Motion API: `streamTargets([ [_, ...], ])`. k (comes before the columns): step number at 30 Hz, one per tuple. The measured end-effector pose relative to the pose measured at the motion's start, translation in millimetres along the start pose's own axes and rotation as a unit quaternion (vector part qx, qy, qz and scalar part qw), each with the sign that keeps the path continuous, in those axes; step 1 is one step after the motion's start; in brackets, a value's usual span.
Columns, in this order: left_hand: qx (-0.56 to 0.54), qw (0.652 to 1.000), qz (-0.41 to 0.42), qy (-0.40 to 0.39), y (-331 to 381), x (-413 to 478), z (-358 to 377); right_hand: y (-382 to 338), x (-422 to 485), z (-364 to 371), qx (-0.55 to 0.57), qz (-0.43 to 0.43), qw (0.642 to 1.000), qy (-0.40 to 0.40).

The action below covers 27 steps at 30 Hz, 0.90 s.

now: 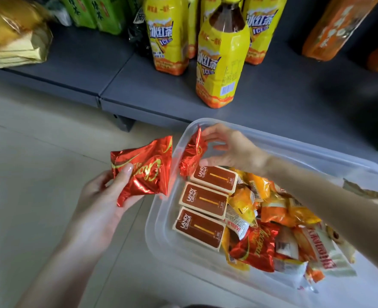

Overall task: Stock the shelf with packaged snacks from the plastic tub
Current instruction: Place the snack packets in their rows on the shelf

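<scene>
head view:

1. the left hand (101,196) grips a red foil packet (142,170) over the pale floor (28,152), just left of the plastic tub (159,221). the thumb lies across the printed face and the fingers curl under the near edge.
2. the right hand (230,150) reaches over the tub's far-left corner and pinches a second red foil packet (191,152), forefinger on its far edge and thumb on its near edge. the other fingers are spread apart and touch nothing. this packet stands on edge at the tub's corner; whether it rests on the contents cannot be told.
3. the two packets are close but apart.
4. the tub sits on the floor, its far edge just beside the front of the dark grey shelf (139,90).
5. tub contents: three brown boxes (202,200) in a row along the left wall, a heap of orange and yellow packets (272,210) to their right, and a third red foil packet (257,247) lying near the front.
6. on the shelf: yellow iced tea bottles (222,56) upright at centre, green bottles (99,14) far left of them, orange bottles (334,27) far right, gold bags (12,41) at the left end.
</scene>
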<state>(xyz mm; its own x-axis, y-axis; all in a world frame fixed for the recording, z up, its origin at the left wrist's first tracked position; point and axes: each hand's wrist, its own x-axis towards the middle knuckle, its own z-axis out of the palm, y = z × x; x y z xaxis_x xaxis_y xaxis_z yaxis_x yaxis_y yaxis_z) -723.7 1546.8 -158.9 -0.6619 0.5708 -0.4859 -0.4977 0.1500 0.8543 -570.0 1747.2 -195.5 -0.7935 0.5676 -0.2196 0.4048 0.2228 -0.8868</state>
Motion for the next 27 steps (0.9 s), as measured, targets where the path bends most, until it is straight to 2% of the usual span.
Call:
streamTargets([
  [3,0.008,1.0,-0.006,0.021,1,1,-8,11,7,10,-0.028,-0.026,0.999,0.031],
  [6,-0.019,0.998,-0.024,0.047,0,2,-7,19,8,21,-0.109,-0.05,0.991,0.065],
  [9,-0.061,0.997,-0.04,0.04,-3,-1,2,21,5,24,-0.189,-0.139,0.968,0.096],
  [12,-0.061,0.997,-0.032,0.023,-3,-2,9,19,-1,15,-0.28,-0.194,0.938,0.062],
  [14,-0.045,0.999,-0.021,0.021,-3,-1,13,11,-9,11,-0.282,-0.149,0.947,0.031],
  [16,-0.025,0.999,-0.005,0.025,-2,-1,17,8,-17,6,-0.242,-0.091,0.966,0.032],
  [19,-0.009,1.0,0.014,0.021,-1,-2,25,4,-26,-3,-0.015,-0.038,0.996,0.08],
  [21,0.006,1.0,0.021,0.004,1,-5,31,-1,-33,-9,0.107,-0.007,0.99,0.089],
  [27,0.027,0.998,0.048,-0.006,2,-12,51,-9,-49,-17,0.243,0.081,0.965,0.059],
])
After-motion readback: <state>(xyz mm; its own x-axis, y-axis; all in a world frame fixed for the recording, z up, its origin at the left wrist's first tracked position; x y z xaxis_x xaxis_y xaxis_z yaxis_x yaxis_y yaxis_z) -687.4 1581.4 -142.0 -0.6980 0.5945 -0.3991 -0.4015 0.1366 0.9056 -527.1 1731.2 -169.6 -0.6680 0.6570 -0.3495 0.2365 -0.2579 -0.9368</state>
